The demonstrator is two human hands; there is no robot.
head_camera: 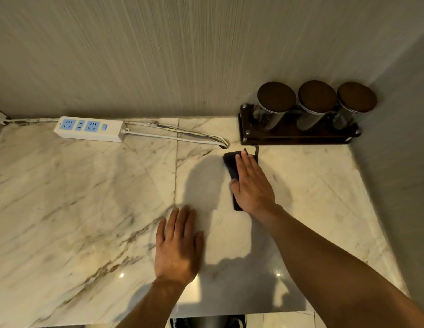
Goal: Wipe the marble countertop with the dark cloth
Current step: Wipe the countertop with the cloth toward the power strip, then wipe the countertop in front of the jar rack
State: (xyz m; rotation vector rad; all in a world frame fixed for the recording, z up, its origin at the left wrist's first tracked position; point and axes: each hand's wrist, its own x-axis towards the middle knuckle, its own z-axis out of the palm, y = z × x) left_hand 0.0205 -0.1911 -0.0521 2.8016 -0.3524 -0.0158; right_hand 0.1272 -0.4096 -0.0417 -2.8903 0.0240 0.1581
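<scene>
Right hand [252, 185] is lying flat with fingers together, pressing the dark cloth [230, 165] onto the marble countertop [87, 197] just in front of the jar rack [298, 131], and I'm seeing the left hand [177, 247] resting palm down, fingers loosely spread, on bare marble nearer me, well apart from the power strip [89, 129]

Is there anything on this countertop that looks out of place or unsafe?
Yes: the power strip lies flat on the marble countertop with its cables trailing loose toward the dark cloth, risky if wiping is wet.
</scene>
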